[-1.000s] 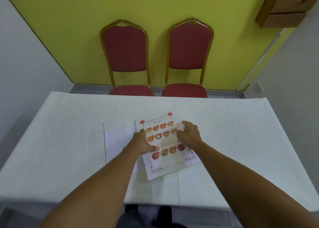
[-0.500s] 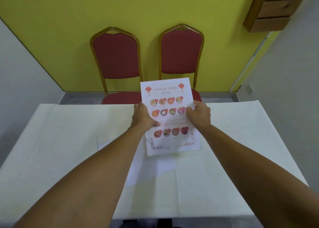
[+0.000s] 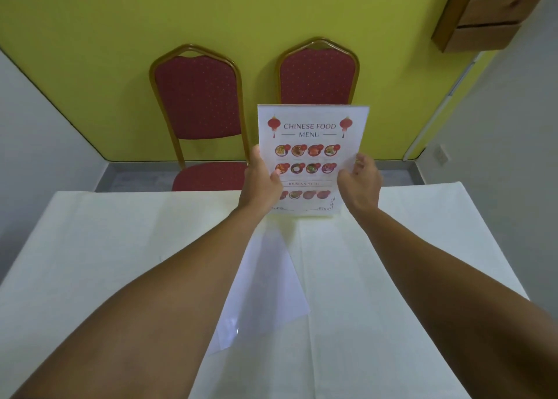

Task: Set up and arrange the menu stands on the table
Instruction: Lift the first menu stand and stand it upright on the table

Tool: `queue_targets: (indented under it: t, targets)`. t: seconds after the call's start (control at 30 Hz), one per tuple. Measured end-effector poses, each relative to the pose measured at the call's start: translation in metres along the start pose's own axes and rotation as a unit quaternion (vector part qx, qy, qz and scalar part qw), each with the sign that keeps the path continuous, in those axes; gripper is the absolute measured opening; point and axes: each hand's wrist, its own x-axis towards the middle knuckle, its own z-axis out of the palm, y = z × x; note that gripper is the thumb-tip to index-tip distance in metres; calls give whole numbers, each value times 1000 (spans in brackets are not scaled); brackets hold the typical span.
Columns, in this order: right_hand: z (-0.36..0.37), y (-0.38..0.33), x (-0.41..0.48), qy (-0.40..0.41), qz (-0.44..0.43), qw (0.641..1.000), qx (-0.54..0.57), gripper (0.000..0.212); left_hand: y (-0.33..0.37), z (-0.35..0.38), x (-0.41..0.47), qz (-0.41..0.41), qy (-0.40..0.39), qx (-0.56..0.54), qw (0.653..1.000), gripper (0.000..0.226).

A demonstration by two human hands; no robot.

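Observation:
A printed "Chinese Food Menu" stand [image 3: 312, 133] is upright at the far middle of the white-clothed table [image 3: 120, 247], its lower edge at or just above the cloth. My left hand [image 3: 259, 184] grips its left edge, thumb on the front. My right hand [image 3: 360, 184] holds the right edge with fingers curled around it. A second clear sheet or stand [image 3: 265, 293] lies flat on the cloth between my forearms, partly hidden by my left arm.
Two red padded chairs with gold frames, one on the left [image 3: 196, 103] and one on the right [image 3: 318, 72], stand behind the table's far edge against a yellow-green wall. A wooden shelf [image 3: 489, 12] hangs at upper right. White walls close both sides.
The menu stand was lying flat near the table's middle; both hands lifted it, turned it upright and carried it to the far side. The flat clear sheet stayed put.

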Motion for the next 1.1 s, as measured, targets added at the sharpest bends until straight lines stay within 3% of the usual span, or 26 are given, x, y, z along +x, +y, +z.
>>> queue_targets:
  t: [0.2,0.37,0.63,1.1]
  targets:
    - [5,24,3,26,-14,999,24,42,-19,14,1,6,4,-7,1000,63]
    - [7,32,1,-3,-37,999,32,48,-35,21,1,6,1,-31,999,70]
    - [11,66,-9,-89,22,996,-4,53,-64,31,-6,-56,-83,4,995,76]
    - [8,74,-4,-86,35,996,-13,52,-56,37,-7,-74,-117,16,990,81]
